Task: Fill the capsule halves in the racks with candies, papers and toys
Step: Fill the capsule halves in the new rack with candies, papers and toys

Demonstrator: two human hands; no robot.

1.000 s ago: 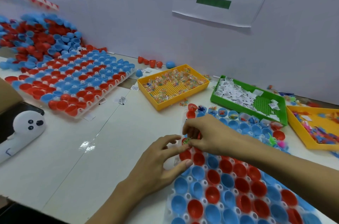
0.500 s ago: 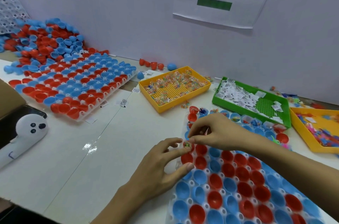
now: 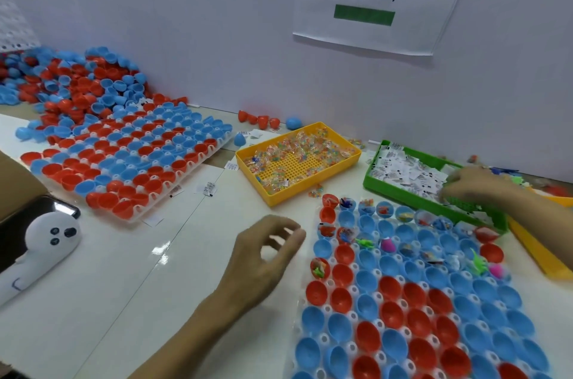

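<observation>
Red and blue capsule halves [image 3: 124, 158] are seated in a far-left rack; a white ghost-shaped object [image 3: 46, 242] lies nearer. The left hand [image 3: 263, 257] is held above the table, fingers loosely curled, nothing gripped. A yellow candy tray [image 3: 297, 161] sits behind. The near rack [image 3: 403, 291] is partly filled along its far rows. The right hand [image 3: 474, 184] is blurred over the green paper tray [image 3: 403, 192]; its grip cannot be determined.
</observation>
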